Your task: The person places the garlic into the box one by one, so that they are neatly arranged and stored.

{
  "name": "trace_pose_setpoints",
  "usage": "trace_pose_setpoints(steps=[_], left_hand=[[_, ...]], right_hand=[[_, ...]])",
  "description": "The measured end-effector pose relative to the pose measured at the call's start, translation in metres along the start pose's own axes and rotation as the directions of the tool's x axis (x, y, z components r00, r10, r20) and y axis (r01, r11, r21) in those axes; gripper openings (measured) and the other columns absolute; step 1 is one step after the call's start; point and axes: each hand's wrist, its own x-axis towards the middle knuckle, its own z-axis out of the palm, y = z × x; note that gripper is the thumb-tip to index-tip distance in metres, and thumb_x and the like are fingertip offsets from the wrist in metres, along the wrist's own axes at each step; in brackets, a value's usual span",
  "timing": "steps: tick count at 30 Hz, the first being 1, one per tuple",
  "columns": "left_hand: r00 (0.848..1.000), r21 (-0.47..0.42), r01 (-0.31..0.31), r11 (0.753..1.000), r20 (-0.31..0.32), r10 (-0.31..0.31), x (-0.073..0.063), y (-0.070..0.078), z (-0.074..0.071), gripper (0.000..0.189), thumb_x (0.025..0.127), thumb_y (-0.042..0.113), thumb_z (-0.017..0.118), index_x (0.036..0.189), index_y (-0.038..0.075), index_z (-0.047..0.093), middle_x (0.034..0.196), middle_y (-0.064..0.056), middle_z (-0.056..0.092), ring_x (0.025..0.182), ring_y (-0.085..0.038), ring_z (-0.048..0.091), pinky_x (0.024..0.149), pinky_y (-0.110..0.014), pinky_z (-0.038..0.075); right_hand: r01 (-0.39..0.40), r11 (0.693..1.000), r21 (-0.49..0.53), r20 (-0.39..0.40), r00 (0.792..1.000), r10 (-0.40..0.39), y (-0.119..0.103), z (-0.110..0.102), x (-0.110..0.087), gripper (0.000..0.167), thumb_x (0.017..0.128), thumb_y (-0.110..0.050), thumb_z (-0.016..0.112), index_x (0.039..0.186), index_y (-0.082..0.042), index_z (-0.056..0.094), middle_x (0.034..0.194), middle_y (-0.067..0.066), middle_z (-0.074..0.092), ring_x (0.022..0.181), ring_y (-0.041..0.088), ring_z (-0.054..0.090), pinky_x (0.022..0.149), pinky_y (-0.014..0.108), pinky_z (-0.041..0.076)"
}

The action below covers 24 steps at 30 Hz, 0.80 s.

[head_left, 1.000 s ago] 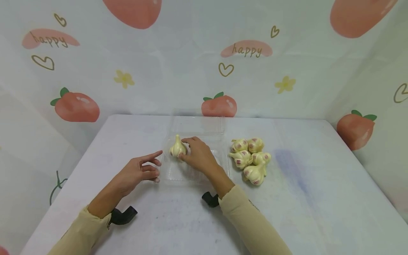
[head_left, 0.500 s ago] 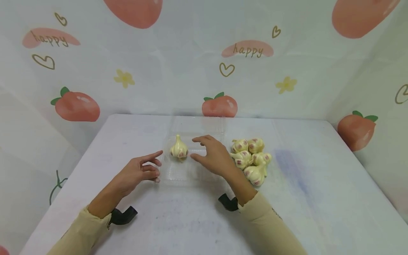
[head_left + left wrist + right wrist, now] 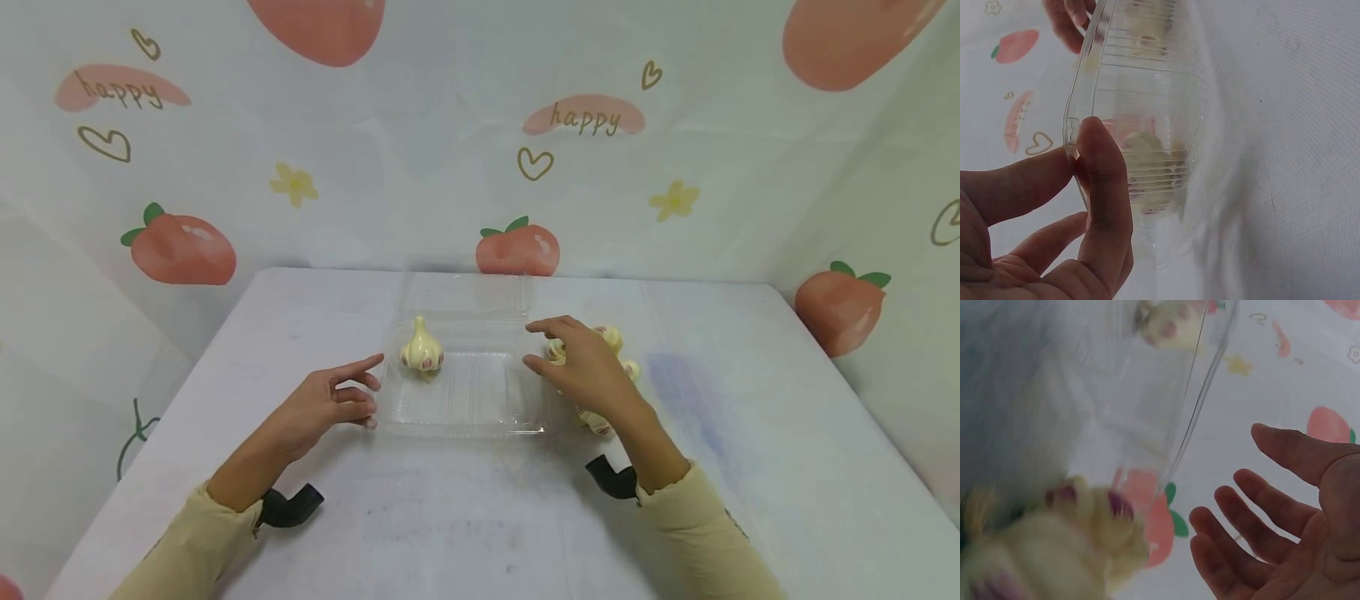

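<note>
A clear plastic clamshell box [image 3: 468, 430] stands opened at the middle of the table, its lid [image 3: 467, 296] laid back behind it. One garlic bulb [image 3: 422, 350] sits upright in the box's back left corner. My left hand [image 3: 318, 410] is at the box's left side; in the left wrist view, thumb and finger [image 3: 1102, 187] pinch its rim. Over the pile of garlic bulbs [image 3: 597, 422] right of the box, my right hand [image 3: 592, 367] has its fingers spread and holds nothing. It partly hides the pile, whose nearest bulb [image 3: 1054, 556] looks blurred in the right wrist view.
The white table [image 3: 450, 533] ends against a patterned cloth backdrop [image 3: 420, 167]. A black curved piece sits at each wrist, one on the left [image 3: 291, 506] and one on the right [image 3: 611, 477]. A green string [image 3: 137, 433] hangs beyond the table's left edge.
My right hand has let go of the garlic bulb, leaving it in the box, and has moved right to above the pile. My left hand has stayed at the box's left side.
</note>
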Motion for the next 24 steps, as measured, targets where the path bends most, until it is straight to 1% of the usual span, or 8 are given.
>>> trace_pose_setpoints(steps=[4,9,12,16,19,22,24], left_hand=[[1.0,0.001,0.007,1.0,-0.006,-0.007,0.0,0.001,0.0,0.073,0.091,-0.001,0.064,0.155,0.002,0.03,0.12,-0.017,0.046,0.076,-0.007,0.066,0.077,-0.025,0.059],[1.0,0.014,0.012,1.0,-0.002,-0.012,0.0,0.001,0.0,0.072,0.092,-0.001,0.064,0.155,0.002,0.029,0.122,-0.021,0.045,0.079,-0.005,0.065,0.077,-0.025,0.059],[1.0,0.017,0.014,1.0,0.0,-0.014,0.0,0.001,0.001,0.072,0.092,0.0,0.064,0.155,0.002,0.029,0.123,-0.023,0.045,0.079,-0.006,0.065,0.078,-0.025,0.059],[1.0,0.009,0.013,1.0,-0.001,-0.013,0.0,0.002,0.001,0.073,0.092,-0.001,0.064,0.155,0.002,0.029,0.124,-0.023,0.045,0.079,-0.006,0.065,0.078,-0.025,0.059],[1.0,0.0,0.007,1.0,0.003,-0.007,0.0,0.001,0.0,0.073,0.091,-0.001,0.064,0.155,0.002,0.029,0.124,-0.023,0.045,0.079,-0.006,0.065,0.077,-0.025,0.059],[1.0,-0.002,0.004,1.0,0.006,-0.004,0.001,0.0,0.0,0.073,0.091,0.0,0.064,0.155,0.002,0.029,0.123,-0.022,0.045,0.079,-0.005,0.065,0.077,-0.025,0.059],[1.0,-0.008,-0.002,1.0,0.005,0.002,0.001,0.0,0.0,0.073,0.091,-0.001,0.064,0.155,0.001,0.029,0.123,-0.021,0.045,0.079,-0.005,0.065,0.077,-0.025,0.059]], right_hand=[[-0.038,0.999,0.012,-0.002,0.999,0.038,0.016,-0.014,-0.007,0.045,0.093,-0.031,0.07,0.134,-0.016,0.062,0.136,0.005,0.06,0.119,0.032,0.06,0.096,0.05,0.052],[-0.04,0.999,0.001,0.0,0.999,0.04,0.034,-0.029,-0.019,0.044,0.094,-0.031,0.069,0.133,-0.013,0.061,0.131,0.01,0.062,0.117,0.034,0.06,0.097,0.053,0.05],[-0.049,0.999,-0.014,0.006,0.999,0.05,0.042,-0.037,-0.027,0.044,0.094,-0.032,0.069,0.133,-0.013,0.061,0.13,0.011,0.062,0.116,0.032,0.06,0.095,0.05,0.05],[-0.067,0.997,-0.04,0.007,0.998,0.068,0.052,-0.046,-0.037,0.045,0.093,-0.033,0.07,0.132,-0.014,0.062,0.13,0.011,0.063,0.11,0.032,0.061,0.089,0.047,0.052],[-0.065,0.997,-0.047,0.012,0.998,0.066,0.059,-0.05,-0.044,0.045,0.093,-0.033,0.07,0.132,-0.012,0.061,0.129,0.012,0.064,0.111,0.032,0.061,0.088,0.048,0.052],[-0.046,0.998,-0.047,0.022,0.999,0.048,0.065,-0.054,-0.049,0.045,0.093,-0.032,0.07,0.132,-0.01,0.061,0.128,0.012,0.065,0.114,0.031,0.062,0.09,0.049,0.052],[-0.024,0.999,-0.046,0.027,0.999,0.025,0.068,-0.056,-0.049,0.044,0.093,-0.031,0.07,0.131,-0.01,0.061,0.128,0.012,0.065,0.114,0.03,0.063,0.09,0.046,0.053]])
